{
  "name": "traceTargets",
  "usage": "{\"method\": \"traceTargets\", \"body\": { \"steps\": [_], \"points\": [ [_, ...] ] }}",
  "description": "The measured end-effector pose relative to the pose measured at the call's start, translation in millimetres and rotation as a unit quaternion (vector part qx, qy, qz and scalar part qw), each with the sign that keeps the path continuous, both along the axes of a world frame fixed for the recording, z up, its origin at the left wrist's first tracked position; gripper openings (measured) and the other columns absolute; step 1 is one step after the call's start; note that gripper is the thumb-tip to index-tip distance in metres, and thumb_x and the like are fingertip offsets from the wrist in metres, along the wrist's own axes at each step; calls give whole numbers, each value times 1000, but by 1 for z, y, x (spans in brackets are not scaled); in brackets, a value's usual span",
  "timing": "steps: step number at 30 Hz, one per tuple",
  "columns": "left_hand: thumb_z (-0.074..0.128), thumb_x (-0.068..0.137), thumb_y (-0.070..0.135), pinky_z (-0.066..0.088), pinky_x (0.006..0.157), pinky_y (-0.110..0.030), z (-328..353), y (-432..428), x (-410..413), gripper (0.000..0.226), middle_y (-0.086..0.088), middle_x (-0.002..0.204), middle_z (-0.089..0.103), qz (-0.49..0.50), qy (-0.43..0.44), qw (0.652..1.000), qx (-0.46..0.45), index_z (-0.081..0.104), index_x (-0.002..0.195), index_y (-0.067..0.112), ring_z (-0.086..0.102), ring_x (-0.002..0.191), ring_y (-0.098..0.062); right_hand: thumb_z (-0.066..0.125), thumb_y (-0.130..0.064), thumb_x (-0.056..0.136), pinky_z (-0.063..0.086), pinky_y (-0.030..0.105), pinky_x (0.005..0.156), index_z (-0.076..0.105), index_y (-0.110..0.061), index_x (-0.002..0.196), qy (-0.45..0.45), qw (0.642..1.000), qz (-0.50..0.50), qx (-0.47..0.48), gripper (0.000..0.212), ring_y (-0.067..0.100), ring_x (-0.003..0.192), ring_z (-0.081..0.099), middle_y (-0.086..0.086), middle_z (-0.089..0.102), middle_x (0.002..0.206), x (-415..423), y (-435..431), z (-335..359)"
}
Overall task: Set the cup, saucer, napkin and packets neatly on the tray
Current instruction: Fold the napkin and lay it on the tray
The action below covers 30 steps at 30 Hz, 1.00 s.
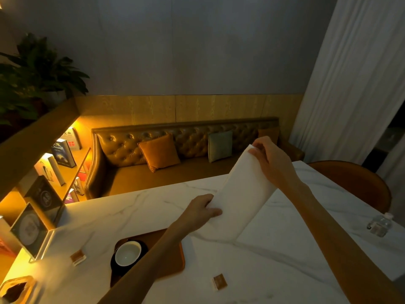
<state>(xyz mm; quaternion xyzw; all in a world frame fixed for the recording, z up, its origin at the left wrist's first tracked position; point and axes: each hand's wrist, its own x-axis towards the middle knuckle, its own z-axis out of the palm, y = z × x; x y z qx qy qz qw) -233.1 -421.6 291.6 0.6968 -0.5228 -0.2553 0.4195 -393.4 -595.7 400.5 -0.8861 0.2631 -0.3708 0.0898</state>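
Note:
A white napkin [238, 194] is lifted off the marble table, held between both hands. My right hand [271, 161] pinches its raised far corner. My left hand [202, 208] grips its lower left edge, while the napkin's near part still lies on the table. On the brown tray [173, 262] at the near left sits a white cup [128, 253] on a dark saucer [115, 265]; my left forearm crosses over the tray. One brown packet [77, 257] lies left of the tray, and another packet [219, 281] lies to its right.
A small clear bottle [380, 224] stands near the table's right edge. An acrylic menu stand [28, 233] is at the left edge, and a tissue box [16, 290] sits at the near left corner. A brown chair back [355, 183] rises beyond the table's right side.

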Motion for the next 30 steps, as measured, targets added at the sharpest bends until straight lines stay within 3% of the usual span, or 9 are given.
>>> {"method": "traceTargets", "body": {
  "steps": [4,6,8,13,16,19,22,25,30],
  "points": [
    [58,95,34,55,73,-21,7,10,29,13,4,99,66,50,89,993,-63,62,101,23,66,92,-13,38,-46,96,39,19,60,40,-26,113,-42,998,-24,40,27,7,73,55,-6,55,96,-11,-4,-8],
    [56,95,36,60,82,-31,9,15,38,19,-1,108,67,78,194,972,-110,62,107,23,68,99,-18,37,-47,95,38,16,58,40,-23,115,-76,995,-27,65,31,4,72,54,-7,54,97,-13,-2,-13],
    [51,97,40,59,82,-32,10,15,41,25,-1,109,66,136,224,952,-157,59,111,22,66,100,-16,40,-42,97,38,16,57,40,-21,116,-103,991,-31,81,28,2,72,54,-7,55,97,-12,1,-22],
    [40,101,40,51,73,-23,14,3,33,21,7,94,58,291,140,918,-228,49,108,23,60,87,-9,43,-33,99,38,14,58,41,-18,114,-166,978,-37,121,21,-2,73,54,-7,55,95,2,16,-44],
    [42,101,37,46,57,-8,16,3,34,14,13,84,52,295,54,919,-256,47,101,23,57,76,5,43,-34,99,38,13,58,41,-21,113,-220,961,-61,157,19,-1,73,54,-17,51,89,5,19,-51],
    [44,101,34,44,59,-3,21,6,37,11,13,80,51,276,10,921,-276,48,97,25,55,73,9,42,-36,99,39,13,59,40,-22,112,-238,952,-69,179,19,-1,75,55,-18,51,88,2,19,-55],
    [47,100,35,46,57,-11,34,7,38,13,9,77,52,277,18,917,-286,48,88,30,55,70,3,43,-35,99,40,15,58,41,-19,112,-255,945,-71,192,21,2,74,55,-5,54,94,-1,20,-55],
    [49,99,35,51,64,-20,44,7,37,14,9,83,56,275,50,914,-293,51,86,31,59,75,-5,42,-35,100,41,14,55,41,-20,112,-271,934,-69,220,19,5,69,54,-5,54,87,0,24,-55],
    [54,97,36,52,57,-13,44,9,38,23,7,85,61,277,77,913,-290,57,90,14,63,72,3,43,-32,100,42,17,51,43,-17,114,-280,926,-65,243,21,8,60,52,-9,52,76,-2,27,-62]
  ]
}}
